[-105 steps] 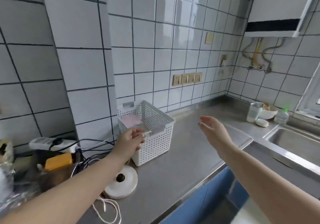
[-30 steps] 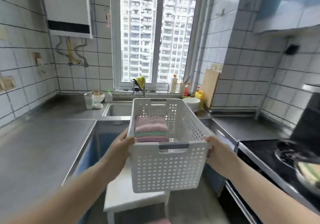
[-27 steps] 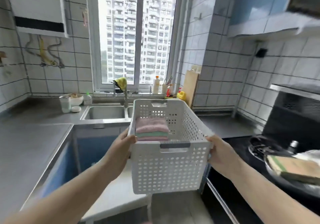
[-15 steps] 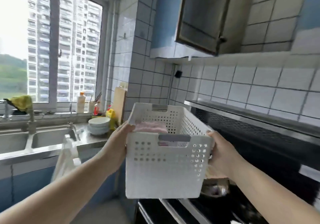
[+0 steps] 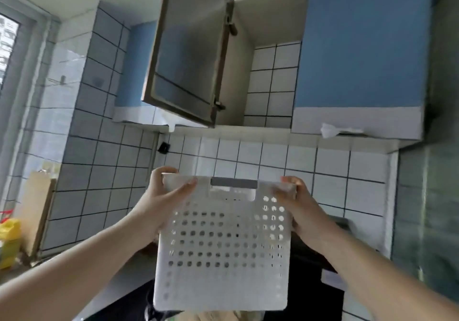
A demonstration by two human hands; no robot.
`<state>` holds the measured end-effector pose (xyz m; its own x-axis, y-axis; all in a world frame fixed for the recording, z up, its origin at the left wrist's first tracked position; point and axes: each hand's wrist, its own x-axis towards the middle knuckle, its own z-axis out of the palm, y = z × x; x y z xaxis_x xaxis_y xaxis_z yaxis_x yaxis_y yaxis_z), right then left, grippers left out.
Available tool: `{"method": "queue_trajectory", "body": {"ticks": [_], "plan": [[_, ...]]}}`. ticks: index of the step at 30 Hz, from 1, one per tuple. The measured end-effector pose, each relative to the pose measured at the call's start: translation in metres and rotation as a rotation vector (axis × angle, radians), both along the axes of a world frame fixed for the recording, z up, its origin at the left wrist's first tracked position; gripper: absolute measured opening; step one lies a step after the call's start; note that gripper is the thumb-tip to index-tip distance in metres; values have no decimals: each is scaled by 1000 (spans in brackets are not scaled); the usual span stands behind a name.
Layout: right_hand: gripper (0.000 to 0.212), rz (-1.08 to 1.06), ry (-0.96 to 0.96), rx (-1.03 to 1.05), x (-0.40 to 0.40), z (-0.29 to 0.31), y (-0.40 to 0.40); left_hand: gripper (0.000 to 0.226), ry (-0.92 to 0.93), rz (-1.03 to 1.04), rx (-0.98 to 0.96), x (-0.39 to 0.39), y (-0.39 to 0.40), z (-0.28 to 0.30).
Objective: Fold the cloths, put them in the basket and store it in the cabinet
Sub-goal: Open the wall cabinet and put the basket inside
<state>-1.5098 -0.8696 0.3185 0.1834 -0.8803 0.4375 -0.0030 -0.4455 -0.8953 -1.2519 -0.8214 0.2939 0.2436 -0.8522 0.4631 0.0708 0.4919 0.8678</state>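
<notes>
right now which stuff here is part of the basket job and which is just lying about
Part of the job:
white basket
left hand and right hand, each with a grip on a basket side
open cabinet and its door

Lying about:
yellow bottle
wooden board

- Both forearms reach up and forward, bare from the near corners, converging toward the middle.
- Left hand point(image 5: 159, 201) grips the basket point(image 5: 223, 246) at its left top corner, thumb across the near face.
- Right hand point(image 5: 301, 211) clamps the right top corner, fingers curled round the rim.
</notes>
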Motion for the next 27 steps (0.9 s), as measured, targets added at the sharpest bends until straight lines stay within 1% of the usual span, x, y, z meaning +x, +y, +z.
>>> {"method": "queue_trajectory", "body": {"ticks": [2,3,6,8,10,13,14,15,16,18,22,27], "plan": [[46,-76,54,-79,-1,20,-7,46,6,-12,-40,1,-19,16],[49,-121,73,-102,0,29,-10,47,2,-20,-54,2,-27,22],[57,-210,54,-165,9,57,-28,61,-9,-52,-81,9,-55,49],[60,-256,50,-207,18,77,-40,62,2,-81,-114,17,-72,71],[58,-279,43,-246,22,95,-47,64,-11,-76,-142,24,-84,90],[71,-352,82,-323,33,127,-55,56,-49,-46,-215,36,-101,123],[69,-363,76,-369,36,144,-59,53,-68,-29,-260,41,-107,142],[63,-371,68,-406,40,159,-61,53,-83,-14,-288,46,-112,158],[56,-370,63,-427,41,173,-61,55,-97,0,-303,49,-116,172],[51,-382,65,-483,47,200,-59,62,-113,-17,-363,56,-123,201],[49,-449,106,-566,56,239,-60,63,-164,-18,-370,66,-132,240],[54,-536,162,-673,63,282,-60,66,-159,-82,-455,77,-144,276]]}}
